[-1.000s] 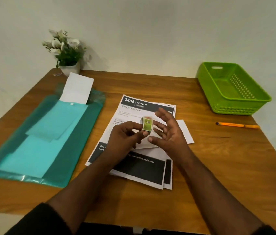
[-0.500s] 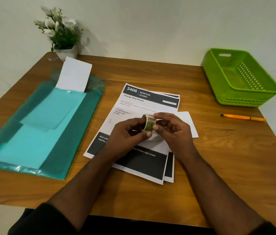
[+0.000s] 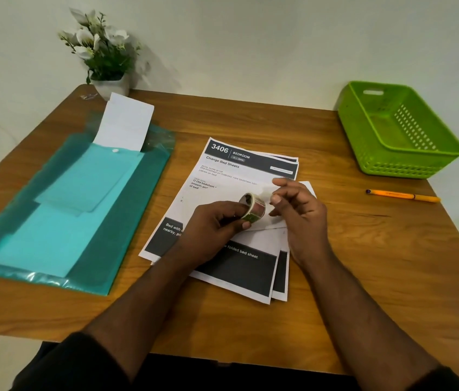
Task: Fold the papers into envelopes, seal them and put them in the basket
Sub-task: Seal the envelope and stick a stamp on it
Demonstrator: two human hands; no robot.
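A small roll of clear tape (image 3: 253,208) with a green and red core is gripped in my left hand (image 3: 217,221) above the middle of the table. My right hand (image 3: 296,207) pinches the loose end of the tape (image 3: 265,193) and holds it a short way off the roll. Under both hands lies a folded white paper envelope (image 3: 265,224), partly hidden, on top of a stack of printed sheets (image 3: 236,170) headed "3406 Bedroom". The green plastic basket (image 3: 397,165) stands at the far right with nothing in it.
A teal plastic folder (image 3: 126,221) with turquoise sheets and a white paper (image 3: 126,122) sticking out lies at the left. An orange pen (image 3: 403,195) lies right of the sheets. A white pot of flowers (image 3: 104,52) stands at the back left by the wall.
My right hand went from open beside the roll to pinching the tape end and drawing it off. The roll has tipped onto its side in my left hand.
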